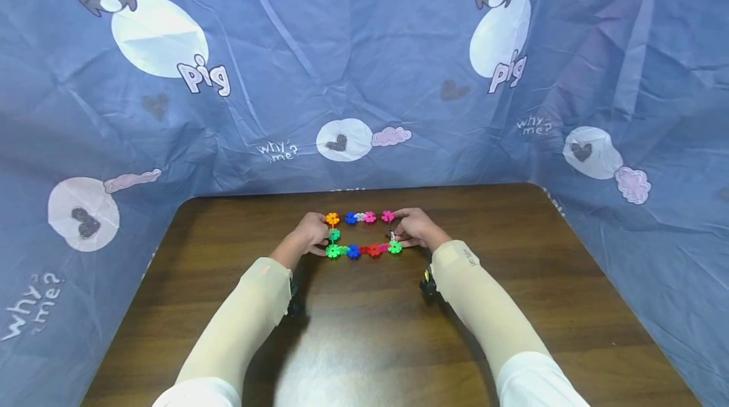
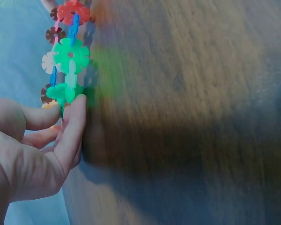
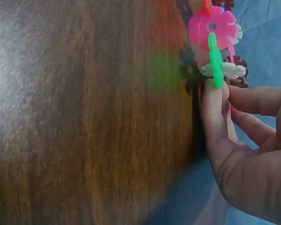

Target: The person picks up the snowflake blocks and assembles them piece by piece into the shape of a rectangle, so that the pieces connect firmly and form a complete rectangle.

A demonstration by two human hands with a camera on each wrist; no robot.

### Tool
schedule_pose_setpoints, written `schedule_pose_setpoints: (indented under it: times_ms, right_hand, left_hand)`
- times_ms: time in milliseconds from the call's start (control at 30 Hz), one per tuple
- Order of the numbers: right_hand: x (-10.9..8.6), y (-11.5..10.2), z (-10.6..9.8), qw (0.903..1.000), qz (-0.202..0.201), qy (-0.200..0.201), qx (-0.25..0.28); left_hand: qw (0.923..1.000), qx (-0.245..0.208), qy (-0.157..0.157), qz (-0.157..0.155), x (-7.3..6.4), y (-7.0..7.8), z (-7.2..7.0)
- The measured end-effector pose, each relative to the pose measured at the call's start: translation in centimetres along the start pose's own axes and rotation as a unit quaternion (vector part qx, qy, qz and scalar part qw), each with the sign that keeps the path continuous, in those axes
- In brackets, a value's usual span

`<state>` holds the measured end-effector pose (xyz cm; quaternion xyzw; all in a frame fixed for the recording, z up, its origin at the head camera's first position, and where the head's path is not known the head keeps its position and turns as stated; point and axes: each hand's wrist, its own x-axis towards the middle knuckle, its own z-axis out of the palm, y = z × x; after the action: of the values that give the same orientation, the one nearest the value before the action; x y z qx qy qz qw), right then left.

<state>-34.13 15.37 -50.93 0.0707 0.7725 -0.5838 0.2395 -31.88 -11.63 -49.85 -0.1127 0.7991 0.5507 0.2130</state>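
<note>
A rectangular ring of interlocking plastic snowflake discs [image 1: 354, 251] lies at the middle of the table's far half, in green, blue, red, pink, orange and white. My left hand [image 1: 312, 231] grips its left side. In the left wrist view, thumb and fingers pinch the end by a green disc [image 2: 71, 55], with a red disc [image 2: 74, 12] farther along. On the right side my right hand [image 1: 416, 228] holds the ring between thumb and fingers. The right wrist view shows its fingertips at a white disc [image 3: 234, 71] and an upright green disc [image 3: 216, 61], below a pink disc [image 3: 201, 30].
The brown wooden table [image 1: 353, 331] has rounded far corners. A blue printed cloth [image 1: 347, 78] hangs behind it and along both sides. Black wrist cameras hang under both cream sleeves [image 1: 484, 299].
</note>
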Motion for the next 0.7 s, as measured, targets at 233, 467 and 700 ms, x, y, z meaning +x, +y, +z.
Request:
schedule_pose_setpoints:
  times_ms: [233, 467, 700]
  right_hand:
    - [0.1, 0.2, 0.4, 0.9999, 0.008, 0.007, -0.008]
    - [-0.1, 0.2, 0.0, 0.9999, 0.006, 0.013, -0.001]
    - [-1.7, -0.9, -1.5, 0.9764, -0.077, 0.033, -0.199]
  left_hand:
    - [0.9999, -0.005, -0.003, -0.009, 0.2, -0.4, 0.0]
    - [1.0000, -0.007, 0.006, -0.002, -0.2, -0.2, -0.5]
    - [0.9507, 0.265, 0.063, 0.149, -1.9, 0.0, -2.1]
